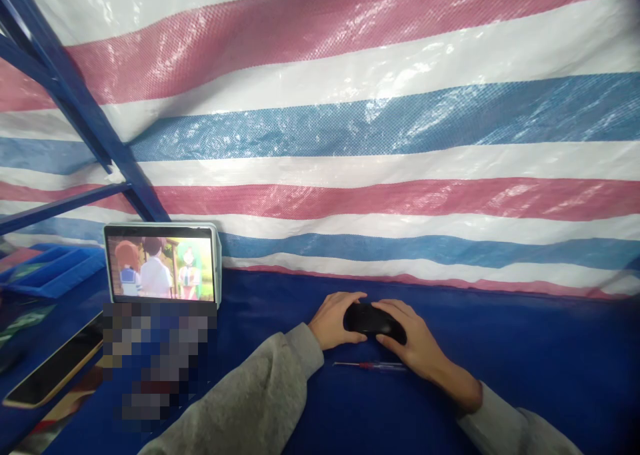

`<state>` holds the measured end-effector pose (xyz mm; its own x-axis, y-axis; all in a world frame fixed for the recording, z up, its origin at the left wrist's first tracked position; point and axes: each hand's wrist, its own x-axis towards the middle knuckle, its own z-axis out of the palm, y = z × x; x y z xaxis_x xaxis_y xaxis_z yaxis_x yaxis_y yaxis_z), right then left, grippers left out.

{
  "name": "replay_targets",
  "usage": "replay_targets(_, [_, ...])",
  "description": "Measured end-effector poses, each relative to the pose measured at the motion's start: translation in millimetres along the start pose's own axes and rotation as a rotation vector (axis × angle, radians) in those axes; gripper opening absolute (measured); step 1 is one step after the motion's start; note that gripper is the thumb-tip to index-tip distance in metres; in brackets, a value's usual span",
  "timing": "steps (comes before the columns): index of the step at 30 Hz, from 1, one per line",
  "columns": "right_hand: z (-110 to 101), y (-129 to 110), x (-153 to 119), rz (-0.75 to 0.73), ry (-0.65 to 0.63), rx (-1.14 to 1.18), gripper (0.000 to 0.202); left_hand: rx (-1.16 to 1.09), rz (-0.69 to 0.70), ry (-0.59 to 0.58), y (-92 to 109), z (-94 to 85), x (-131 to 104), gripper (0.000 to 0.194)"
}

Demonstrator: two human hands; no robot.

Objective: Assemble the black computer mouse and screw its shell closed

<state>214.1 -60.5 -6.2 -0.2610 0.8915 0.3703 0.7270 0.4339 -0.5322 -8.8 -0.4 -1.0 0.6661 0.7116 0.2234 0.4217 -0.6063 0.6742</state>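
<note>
A black computer mouse (376,322) is held between both hands over the blue tabletop (270,308). My left hand (336,320) grips its left end, thumb on the near side and fingers on the far side. Around the right end closes my right hand (414,338) in the same way. The fingers and palms hide both ends of the mouse. Just on the near side of the hands lies a thin screwdriver (370,366) with a metal shaft and a clear and red handle, partly covered by the right hand.
At the left, a tablet (163,268) in a pale case stands upright, playing a cartoon. A phone (55,362) lies nearer, beside a pixelated patch. Further left are blue plastic trays (65,272) and a blue metal frame (100,122). A striped plastic sheet (380,122) hangs behind the table.
</note>
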Motion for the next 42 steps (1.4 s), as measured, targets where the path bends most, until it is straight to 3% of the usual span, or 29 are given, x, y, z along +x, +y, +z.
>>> replay_targets(11, [-2.6,-2.7,1.9,0.004,0.095,0.077,0.044,0.005,-0.021,-0.016,4.8,-4.5,-0.3,0.090])
replay_targets(16, [-0.3,-3.4,4.4,0.068,0.143,0.095,0.042,-0.065,-0.039,0.067,8.8,-5.7,-0.5,0.057])
replay_targets(19, [3.0,1.1,4.9,0.101,0.193,0.093,0.040,-0.095,-0.049,0.122,6.7,-3.9,1.3,0.048])
replay_targets(27, [4.9,11.0,6.5,0.145,0.289,0.059,0.037,-0.086,-0.064,0.186,-2.5,0.2,2.0,0.056])
replay_targets(33, [3.4,9.3,6.7,0.148,0.268,0.014,0.033,0.061,-0.093,0.093,-1.7,3.8,1.5,0.065])
replay_targets(36, [3.3,9.6,6.8,0.172,0.264,0.000,0.031,0.108,-0.085,0.074,1.8,3.2,1.4,0.065])
replay_targets(39, [3.0,9.3,6.8,0.181,0.267,-0.005,0.029,0.123,-0.050,0.131,7.4,0.3,0.1,0.065])
replay_targets(42, [3.0,8.3,6.7,0.184,0.280,-0.006,0.029,0.162,0.068,0.191,13.0,-2.0,-1.8,0.050])
